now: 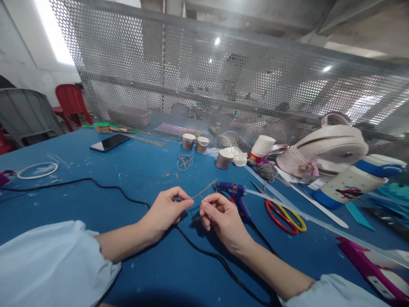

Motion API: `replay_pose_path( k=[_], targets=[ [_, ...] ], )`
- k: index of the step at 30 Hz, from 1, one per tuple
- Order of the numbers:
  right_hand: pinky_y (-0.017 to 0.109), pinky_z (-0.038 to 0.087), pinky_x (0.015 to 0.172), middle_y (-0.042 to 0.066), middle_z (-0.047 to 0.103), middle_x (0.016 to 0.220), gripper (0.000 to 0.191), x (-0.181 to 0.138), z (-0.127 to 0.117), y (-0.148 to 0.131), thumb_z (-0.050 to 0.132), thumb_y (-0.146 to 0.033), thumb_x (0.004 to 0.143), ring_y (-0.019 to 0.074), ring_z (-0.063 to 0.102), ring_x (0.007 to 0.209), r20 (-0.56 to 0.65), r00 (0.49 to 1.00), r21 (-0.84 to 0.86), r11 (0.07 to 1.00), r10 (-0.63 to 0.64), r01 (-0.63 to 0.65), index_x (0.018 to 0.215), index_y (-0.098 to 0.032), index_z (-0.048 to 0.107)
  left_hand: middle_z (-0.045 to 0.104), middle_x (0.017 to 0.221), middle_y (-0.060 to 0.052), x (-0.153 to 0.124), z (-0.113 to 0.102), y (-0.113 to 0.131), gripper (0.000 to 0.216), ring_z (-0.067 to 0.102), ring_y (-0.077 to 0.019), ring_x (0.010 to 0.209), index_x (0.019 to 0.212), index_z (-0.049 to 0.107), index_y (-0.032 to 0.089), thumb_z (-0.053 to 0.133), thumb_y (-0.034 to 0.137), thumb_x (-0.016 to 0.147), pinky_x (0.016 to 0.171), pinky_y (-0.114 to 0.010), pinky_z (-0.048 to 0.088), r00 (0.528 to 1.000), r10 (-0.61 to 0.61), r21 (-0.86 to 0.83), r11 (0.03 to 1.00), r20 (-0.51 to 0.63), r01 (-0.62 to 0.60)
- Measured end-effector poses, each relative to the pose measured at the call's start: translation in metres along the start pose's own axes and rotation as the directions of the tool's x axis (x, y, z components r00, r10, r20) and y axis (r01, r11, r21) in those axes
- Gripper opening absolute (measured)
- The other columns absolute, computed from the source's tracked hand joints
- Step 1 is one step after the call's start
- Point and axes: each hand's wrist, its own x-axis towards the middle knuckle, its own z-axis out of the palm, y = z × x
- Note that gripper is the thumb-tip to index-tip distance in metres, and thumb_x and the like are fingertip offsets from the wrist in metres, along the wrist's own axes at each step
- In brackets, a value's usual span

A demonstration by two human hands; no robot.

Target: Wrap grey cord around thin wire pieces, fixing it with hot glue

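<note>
My left hand (168,209) is closed in a pinch on the near end of a thin wire (209,186). The wire slants up to the right and looks wrapped in grey thread. Close beside it, my right hand (222,215) is closed too, thumb and forefinger pinching what looks like a fine grey thread (201,197) at the wire. The fingertips of the two hands are slightly apart, above the blue table (140,281). Just behind my right hand lies a blue glue gun (234,190), its nozzle near the wire's far end.
A black cable (204,250) runs under my hands. To the right lie scissors (283,217), clear glue sticks (275,198), a bottle (354,181) and a bag (326,147). Paper cups (225,158), a coil of cord (185,162) and a phone (109,143) sit farther back. A white ring (37,170) lies left.
</note>
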Motion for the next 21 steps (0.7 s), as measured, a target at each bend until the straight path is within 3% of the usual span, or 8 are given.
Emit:
replay_pose_path(
  k=[7, 15, 21],
  targets=[
    [0.019, 0.035, 0.041, -0.004, 0.061, 0.059, 0.018, 0.0010, -0.0004, -0.0021, 0.071, -0.029, 0.072, 0.0058, 0.048, 0.042, 0.004, 1.000, 0.065, 0.998, 0.020, -0.020, 0.076, -0.018, 0.058, 0.039, 0.044, 0.010, 0.0000, 0.0000, -0.0030, 0.024, 0.031, -0.0040, 0.034, 0.066, 0.047, 0.019, 0.067, 0.031, 0.066, 0.034, -0.018, 0.020, 0.999, 0.032, -0.007, 0.999, 0.000, -0.032],
    [0.020, 0.035, 0.043, -0.003, 0.060, 0.057, 0.016, -0.0014, -0.0008, -0.0023, 0.070, -0.029, 0.074, 0.0061, 0.047, 0.042, 0.027, 1.000, 0.025, 1.000, 0.015, -0.016, 0.077, -0.018, 0.060, 0.042, 0.049, 0.009, -0.0020, 0.0025, -0.0002, 0.026, 0.030, -0.0028, 0.034, 0.064, 0.044, 0.019, 0.068, 0.029, 0.064, 0.035, -0.018, 0.019, 0.999, 0.022, -0.025, 0.999, -0.041, -0.023],
    [0.020, 0.034, 0.042, -0.004, 0.059, 0.057, 0.018, -0.0010, -0.0024, -0.0012, 0.070, -0.031, 0.074, 0.0061, 0.047, 0.042, 0.027, 0.998, -0.048, 0.998, 0.052, -0.051, 0.076, -0.017, 0.059, 0.040, 0.045, 0.010, -0.0029, 0.0025, 0.0026, 0.031, 0.027, -0.0024, 0.034, 0.067, 0.043, 0.019, 0.070, 0.034, 0.066, 0.034, -0.018, 0.017, 1.000, -0.014, -0.141, 0.990, -0.020, 0.011]
  ],
)
